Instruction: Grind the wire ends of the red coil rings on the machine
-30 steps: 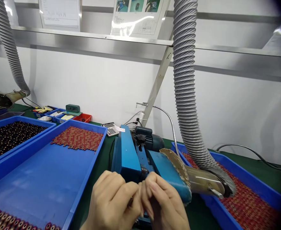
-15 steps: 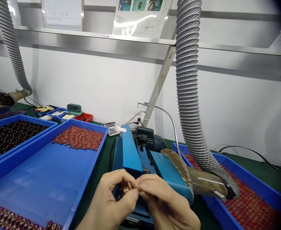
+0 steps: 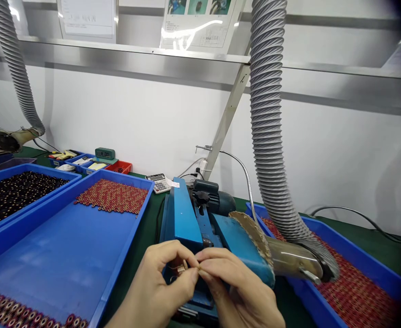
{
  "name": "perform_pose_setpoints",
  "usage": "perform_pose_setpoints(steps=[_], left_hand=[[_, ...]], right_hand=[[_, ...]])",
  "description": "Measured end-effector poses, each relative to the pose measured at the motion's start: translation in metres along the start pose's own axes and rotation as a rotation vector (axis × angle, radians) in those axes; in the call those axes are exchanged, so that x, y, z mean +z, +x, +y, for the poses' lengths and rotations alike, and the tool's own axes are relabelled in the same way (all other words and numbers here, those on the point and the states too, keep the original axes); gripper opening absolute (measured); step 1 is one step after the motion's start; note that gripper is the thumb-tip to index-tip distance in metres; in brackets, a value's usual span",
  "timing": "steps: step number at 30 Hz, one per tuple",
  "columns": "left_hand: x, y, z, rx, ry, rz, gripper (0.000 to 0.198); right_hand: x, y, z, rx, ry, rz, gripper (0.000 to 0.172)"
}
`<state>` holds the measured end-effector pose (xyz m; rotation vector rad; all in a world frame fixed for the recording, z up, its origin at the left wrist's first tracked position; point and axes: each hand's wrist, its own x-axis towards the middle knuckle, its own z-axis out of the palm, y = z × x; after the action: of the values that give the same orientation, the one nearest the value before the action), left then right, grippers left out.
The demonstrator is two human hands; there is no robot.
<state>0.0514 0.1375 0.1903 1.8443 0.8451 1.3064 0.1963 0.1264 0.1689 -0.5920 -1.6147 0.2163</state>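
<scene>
My left hand (image 3: 166, 282) is closed in a pinch, thumb against index finger. Behind its thumb shows a small copper-coloured part (image 3: 180, 269), mostly covered by the fingers. My right hand (image 3: 237, 287) is also closed, its fingertips meeting the left ones at the same spot; whatever lies between them is too small and hidden to name. Both hands are in front of a blue bench machine (image 3: 187, 218) with a dark motor (image 3: 222, 202), and they cover its near side.
To the left, a blue tray (image 3: 127, 246) holds red ring-shaped parts (image 3: 113, 196) in two groups. Beyond it stands a tray of black parts (image 3: 22, 191). A ribbed hose (image 3: 268, 118) descends to the machine's right, near another tray of red parts (image 3: 353, 282). A calculator (image 3: 159, 184) lies behind.
Both hands stay almost in place with fingertips together; the right fingers have shifted very slightly. The whole view has moved a little. Nothing was let go.
</scene>
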Motion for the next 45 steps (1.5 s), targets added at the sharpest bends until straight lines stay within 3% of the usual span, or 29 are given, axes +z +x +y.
perform_pose_setpoints(steps=[3,5,7,9,11,13,16,20,22,24,26,29,31,32,34,37,40,43,45], left_hand=[[0.003,0.000,0.001,0.378,0.372,0.135,0.019],[0.005,0.001,-0.001,0.614,0.542,0.238,0.021],[0.006,0.000,-0.002,0.694,0.609,0.289,0.022],[0.005,-0.001,-0.004,0.645,0.573,0.278,0.021],[0.003,-0.002,-0.004,0.508,0.472,0.225,0.020],[0.000,-0.003,-0.002,0.351,0.340,0.158,0.018],[-0.002,-0.004,0.004,0.187,0.158,0.105,0.016],[-0.002,-0.003,0.009,0.035,0.035,0.056,0.014],[-0.001,-0.002,0.007,0.043,0.049,0.040,0.014],[0.002,-0.002,0.002,0.159,0.159,0.064,0.014],[0.004,-0.002,-0.003,0.367,0.361,0.131,0.017],[0.006,-0.005,-0.009,0.629,0.649,0.215,0.019],[0.005,-0.006,-0.010,0.656,0.689,0.201,0.020],[0.005,-0.007,-0.009,0.629,0.657,0.202,0.020],[0.004,-0.007,-0.006,0.504,0.516,0.192,0.020],[0.002,-0.006,0.000,0.265,0.219,0.157,0.017],[0.002,-0.005,0.005,0.100,0.033,0.101,0.014],[0.004,-0.005,0.008,0.031,-0.023,0.083,0.014],[0.005,-0.005,0.010,0.026,-0.032,0.079,0.015]], right_hand=[[0.005,-0.002,-0.007,0.284,-0.008,0.050,0.021],[0.007,-0.002,-0.010,0.586,0.226,0.007,0.035],[0.008,0.000,-0.012,0.770,0.531,-0.026,0.045],[0.007,0.001,-0.011,0.704,0.658,0.033,0.047],[0.004,0.002,-0.009,0.474,0.522,0.115,0.032],[0.002,0.002,-0.005,0.253,0.323,0.106,0.012],[-0.001,0.003,0.000,0.078,0.194,0.027,0.039],[-0.003,0.003,0.004,0.012,0.135,0.006,0.040],[-0.002,0.002,0.003,-0.032,0.070,-0.003,0.039],[0.001,0.000,-0.001,-0.019,-0.013,0.023,0.029],[0.004,-0.002,-0.006,0.142,-0.025,0.056,0.019],[0.008,-0.002,-0.010,0.602,0.294,0.002,0.037],[0.008,-0.001,-0.009,0.767,0.590,-0.054,0.045],[0.007,0.000,-0.008,0.749,0.667,-0.048,0.046],[0.003,0.001,-0.005,0.576,0.614,0.022,0.041],[-0.003,0.002,-0.003,0.299,0.377,0.015,0.008],[-0.003,0.003,-0.003,0.156,0.324,-0.030,0.019],[0.002,0.002,-0.004,0.186,0.324,0.033,0.009],[0.003,0.000,-0.004,0.293,0.355,0.079,0.016]])
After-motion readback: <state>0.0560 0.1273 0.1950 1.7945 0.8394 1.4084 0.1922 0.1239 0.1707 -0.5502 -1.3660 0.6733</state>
